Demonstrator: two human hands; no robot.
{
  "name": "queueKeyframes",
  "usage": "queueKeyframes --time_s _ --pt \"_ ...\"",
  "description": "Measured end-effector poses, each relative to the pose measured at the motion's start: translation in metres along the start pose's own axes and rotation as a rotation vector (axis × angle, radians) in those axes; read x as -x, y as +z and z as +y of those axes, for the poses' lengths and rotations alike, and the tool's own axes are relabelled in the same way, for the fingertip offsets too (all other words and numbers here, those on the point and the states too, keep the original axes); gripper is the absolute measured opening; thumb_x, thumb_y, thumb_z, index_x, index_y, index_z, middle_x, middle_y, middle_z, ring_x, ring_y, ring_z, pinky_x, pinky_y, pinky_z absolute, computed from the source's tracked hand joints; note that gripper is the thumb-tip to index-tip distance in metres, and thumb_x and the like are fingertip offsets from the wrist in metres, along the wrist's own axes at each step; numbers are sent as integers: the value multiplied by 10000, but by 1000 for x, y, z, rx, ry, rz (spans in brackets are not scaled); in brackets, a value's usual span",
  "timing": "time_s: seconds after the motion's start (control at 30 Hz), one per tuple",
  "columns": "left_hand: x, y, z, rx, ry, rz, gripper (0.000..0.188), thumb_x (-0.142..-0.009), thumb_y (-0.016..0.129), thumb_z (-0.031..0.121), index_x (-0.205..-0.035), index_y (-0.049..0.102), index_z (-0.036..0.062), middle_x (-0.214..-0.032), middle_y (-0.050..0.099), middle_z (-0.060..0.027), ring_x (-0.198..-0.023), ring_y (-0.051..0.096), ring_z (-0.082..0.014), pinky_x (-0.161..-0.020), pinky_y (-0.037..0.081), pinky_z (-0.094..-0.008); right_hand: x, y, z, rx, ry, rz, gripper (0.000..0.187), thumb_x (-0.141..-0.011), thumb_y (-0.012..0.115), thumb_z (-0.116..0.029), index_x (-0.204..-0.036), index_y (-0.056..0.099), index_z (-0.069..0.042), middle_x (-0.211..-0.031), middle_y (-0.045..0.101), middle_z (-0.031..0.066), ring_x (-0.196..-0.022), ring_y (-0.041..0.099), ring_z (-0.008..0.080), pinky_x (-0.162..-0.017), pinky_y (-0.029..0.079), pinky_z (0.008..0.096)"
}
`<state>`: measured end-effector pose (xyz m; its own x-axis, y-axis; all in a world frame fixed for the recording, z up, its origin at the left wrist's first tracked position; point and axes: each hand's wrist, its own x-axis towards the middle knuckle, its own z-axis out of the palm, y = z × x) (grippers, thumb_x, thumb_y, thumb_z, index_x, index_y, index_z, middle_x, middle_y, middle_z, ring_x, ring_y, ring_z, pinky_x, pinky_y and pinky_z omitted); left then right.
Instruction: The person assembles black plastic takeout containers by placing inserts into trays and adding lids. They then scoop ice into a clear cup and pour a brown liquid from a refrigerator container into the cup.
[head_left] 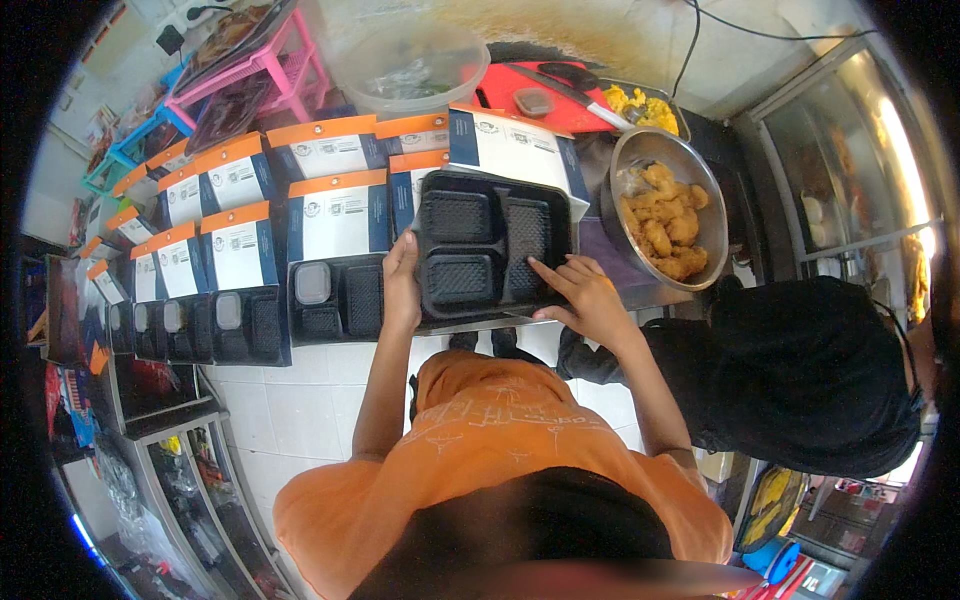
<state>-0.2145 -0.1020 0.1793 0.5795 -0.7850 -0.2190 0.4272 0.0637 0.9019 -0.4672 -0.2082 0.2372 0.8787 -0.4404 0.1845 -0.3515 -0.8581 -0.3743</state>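
A black compartment food tray (462, 280) is tilted up at the front edge of the table, with one long section and two smaller ones. My left hand (403, 283) grips its left side, thumb on the rim. The fingers of my right hand (592, 300) are apart; the index fingertip touches the long section and the thumb lies by the lower right corner. Behind the tray stands a raised white, navy and orange carton lid (505, 140). Just left sits another carton with a black tray (362, 295) and a small lidded cup (313, 283) in it.
Several open cartons (238, 245) stand in rows at left. A metal bowl of fried chicken (665, 225) is at right. Behind lie a red cutting board (520, 82), a knife (560, 88) and a clear tub (410, 70). A person in black (800, 370) stands close on my right.
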Motion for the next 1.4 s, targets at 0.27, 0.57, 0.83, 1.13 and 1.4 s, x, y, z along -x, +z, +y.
queueKeyframes --time_s 0.27,0.57,0.83,1.13,1.4 --pt "51 57 -30 -177 192 39 504 -1044 384 346 -1340 493 -47 -1236 579 -133 -1141 511 -176 -997 365 -284 27 19 34 109 320 166 579 -820 721 -247 -1301 500 -13 -944 583 154 -972 544 368 -994 348 446" --pt "63 76 -34 -202 307 19 559 -1051 308 357 -1447 319 -37 -1427 417 -182 -1305 397 -229 -1087 286 -336 32 46 78 -768 695 554 361 -900 648 -99 -1217 551 44 -1115 645 153 -1034 590 208 -926 432 322" --pt "54 67 -40 -591 393 67 524 -1009 455 204 -1474 309 14 -1388 469 -216 -1223 492 -245 -1003 399 -340 25 71 83 -475 735 543 454 -939 609 -241 -1240 543 93 -1165 644 223 -1107 596 272 -964 428 374" --pt "42 22 -22 -355 256 23 485 -967 522 127 -1387 386 -73 -1255 560 -162 -1124 526 -191 -993 380 -291 7 42 69 -1132 610 450 523 -956 601 -280 -1329 480 67 -1236 586 134 -1114 546 172 -978 410 294" --pt "26 30 -4 -452 282 232 440 -897 664 282 -1167 567 -52 -1016 663 -156 -934 619 -207 -857 465 -317 0 25 66 -1138 458 367 432 -961 580 -327 -1233 566 9 -1088 621 60 -998 545 113 -868 437 274"
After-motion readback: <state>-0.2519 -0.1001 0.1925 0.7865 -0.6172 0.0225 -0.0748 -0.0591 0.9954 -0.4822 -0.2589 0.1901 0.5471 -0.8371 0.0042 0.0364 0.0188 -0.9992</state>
